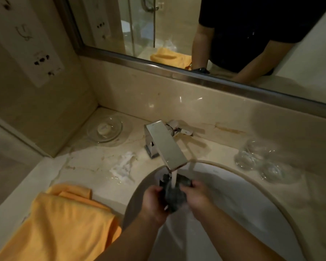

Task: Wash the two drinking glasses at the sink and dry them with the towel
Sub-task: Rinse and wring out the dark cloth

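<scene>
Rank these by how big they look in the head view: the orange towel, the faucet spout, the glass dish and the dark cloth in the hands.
1. orange towel, nearest the camera
2. faucet spout
3 and 4. glass dish and dark cloth: too alike, and the hands hide part of the cloth.

orange towel (64,223), dark scrubber (174,194) (grey-black), chrome faucet (166,144)

Towel (64,223) left of sink (271,194), glasses (256,157) right
</scene>
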`<state>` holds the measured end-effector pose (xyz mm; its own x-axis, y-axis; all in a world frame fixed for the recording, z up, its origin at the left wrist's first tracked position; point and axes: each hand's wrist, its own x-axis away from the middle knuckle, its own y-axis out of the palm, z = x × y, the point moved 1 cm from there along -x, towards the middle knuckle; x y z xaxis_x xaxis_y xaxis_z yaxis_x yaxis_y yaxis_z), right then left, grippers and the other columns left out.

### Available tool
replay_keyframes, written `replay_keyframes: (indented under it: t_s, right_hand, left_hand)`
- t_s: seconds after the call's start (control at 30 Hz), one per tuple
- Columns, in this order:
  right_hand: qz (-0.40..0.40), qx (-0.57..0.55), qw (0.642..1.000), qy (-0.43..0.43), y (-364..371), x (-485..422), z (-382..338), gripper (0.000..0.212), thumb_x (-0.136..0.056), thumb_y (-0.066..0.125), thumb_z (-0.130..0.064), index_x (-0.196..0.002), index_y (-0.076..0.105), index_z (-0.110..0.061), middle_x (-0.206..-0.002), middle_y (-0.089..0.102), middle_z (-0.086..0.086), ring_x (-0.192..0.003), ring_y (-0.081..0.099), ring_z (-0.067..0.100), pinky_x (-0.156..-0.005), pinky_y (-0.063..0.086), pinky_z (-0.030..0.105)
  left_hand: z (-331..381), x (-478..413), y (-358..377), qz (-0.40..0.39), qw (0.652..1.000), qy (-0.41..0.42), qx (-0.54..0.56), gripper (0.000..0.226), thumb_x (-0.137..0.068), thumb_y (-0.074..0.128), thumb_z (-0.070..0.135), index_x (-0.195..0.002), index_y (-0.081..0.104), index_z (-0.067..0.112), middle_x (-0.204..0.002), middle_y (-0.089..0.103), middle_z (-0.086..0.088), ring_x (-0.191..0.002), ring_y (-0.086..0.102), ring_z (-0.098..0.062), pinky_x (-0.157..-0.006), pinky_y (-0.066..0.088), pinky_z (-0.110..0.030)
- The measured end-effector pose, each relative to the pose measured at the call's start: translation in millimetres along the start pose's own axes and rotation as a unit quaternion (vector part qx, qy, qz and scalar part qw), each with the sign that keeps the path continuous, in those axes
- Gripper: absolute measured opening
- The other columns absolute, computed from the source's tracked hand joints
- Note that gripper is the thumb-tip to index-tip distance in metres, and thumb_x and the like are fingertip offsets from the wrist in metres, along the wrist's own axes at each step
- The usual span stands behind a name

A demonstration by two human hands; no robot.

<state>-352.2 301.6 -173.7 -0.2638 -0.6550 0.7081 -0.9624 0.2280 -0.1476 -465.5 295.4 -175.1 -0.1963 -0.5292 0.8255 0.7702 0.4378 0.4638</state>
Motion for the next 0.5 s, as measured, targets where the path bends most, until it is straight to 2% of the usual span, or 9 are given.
replay_keyframes:
  t_s: [0.07, 0.13, 0.2, 0.27, 0.33, 0.37, 0.43, 0.5]
  right_hand:
    - [-0.023, 0.075, 0.995, -0.064, -9.2, 9.6, -6.4, 0.011, -0.084, 0.064, -0.01, -0.08, 0.062, -0.02, -0.09, 0.067, 0.012, -0.087, 0.065, 0.03, -0.082, 0.055, 0.045]
    - [-0.069, 0.099, 0.989, -0.082, -18.9, 20.8, -9.0, 0.016, -0.081, 0.068, -0.008, -0.079, 0.062, -0.023, -0.089, 0.067, 0.007, -0.087, 0.065, 0.026, -0.081, 0.055, 0.042]
    - [-0.095, 0.071, 0.991, -0.068, -31.0, 29.6, -13.6, 0.021, -0.079, 0.067, 0.0, -0.081, 0.063, -0.021, -0.087, 0.066, 0.009, -0.082, 0.064, 0.024, -0.073, 0.055, 0.036]
    - [-0.084, 0.024, 0.995, -0.046, -43.9, 33.7, -18.0, 0.022, -0.079, 0.064, 0.007, -0.082, 0.061, -0.015, -0.087, 0.064, 0.012, -0.077, 0.061, 0.023, -0.065, 0.053, 0.032]
    - [-0.053, 0.028, 0.998, -0.02, -53.8, 35.6, -20.4, 0.019, -0.08, 0.062, 0.007, -0.085, 0.059, -0.011, -0.091, 0.06, 0.015, -0.073, 0.057, 0.023, -0.059, 0.049, 0.03]
    - [-0.033, 0.069, 0.997, -0.013, -57.4, 35.0, -21.0, 0.018, -0.081, 0.062, 0.005, -0.089, 0.058, -0.01, -0.092, 0.058, 0.014, -0.071, 0.055, 0.021, -0.057, 0.047, 0.028]
    - [0.024, 0.17, 0.984, -0.052, -62.6, 31.6, -27.0, 0.02, -0.08, 0.063, 0.002, -0.095, 0.061, -0.012, -0.093, 0.058, 0.009, -0.079, 0.059, 0.022, -0.065, 0.05, 0.031]
    - [0.059, 0.174, 0.974, -0.135, -61.0, 31.8, -47.8, 0.033, -0.08, 0.063, 0.001, -0.111, 0.06, -0.011, -0.106, 0.058, 0.003, -0.105, 0.06, 0.025, -0.085, 0.048, 0.032]
  left_hand:
    - [0.2, -2.4, -1.9, -0.036, 0.998, -0.033, 0.029, 0.046, -0.087, 0.039, 0.036, -0.102, 0.066, 0.001, -0.105, 0.066, -0.025, -0.104, 0.056, -0.037, -0.094, 0.042, -0.045]
    - [-1.7, -0.1, 0.5, -0.07, 0.996, -0.059, 0.023, 0.047, -0.089, 0.044, 0.041, -0.095, 0.07, 0.001, -0.095, 0.071, -0.024, -0.098, 0.059, -0.036, -0.083, 0.051, -0.042]
    - [-6.2, 1.2, 2.8, -0.091, 0.993, -0.07, -0.015, 0.036, -0.09, 0.047, 0.033, -0.094, 0.069, 0.004, -0.083, 0.073, -0.02, -0.087, 0.063, -0.032, -0.064, 0.057, -0.036]
    - [-9.9, 2.3, 2.0, -0.091, 0.993, -0.057, -0.042, 0.025, -0.093, 0.045, 0.019, -0.103, 0.064, 0.006, -0.08, 0.073, -0.017, -0.076, 0.067, -0.029, -0.054, 0.058, -0.031]
    - [-11.5, 1.0, -3.1, -0.091, 0.994, -0.038, -0.049, 0.034, -0.087, 0.046, 0.006, -0.119, 0.057, 0.007, -0.098, 0.071, -0.019, -0.087, 0.065, -0.032, -0.061, 0.059, -0.033]
    - [-11.5, 1.8, -5.8, -0.097, 0.994, -0.027, -0.043, 0.043, -0.082, 0.047, 0.002, -0.124, 0.054, 0.01, -0.111, 0.066, -0.019, -0.095, 0.061, -0.034, -0.065, 0.058, -0.034]
    - [-10.6, 4.6, -10.8, -0.107, 0.994, -0.015, -0.026, 0.048, -0.079, 0.044, -0.005, -0.121, 0.055, 0.015, -0.12, 0.059, -0.018, -0.097, 0.058, -0.034, -0.065, 0.055, -0.036]
    - [-8.5, 9.9, -14.6, -0.113, 0.993, -0.004, -0.028, 0.05, -0.077, 0.042, -0.01, -0.116, 0.057, 0.016, -0.117, 0.057, -0.019, -0.093, 0.057, -0.034, -0.068, 0.048, -0.038]
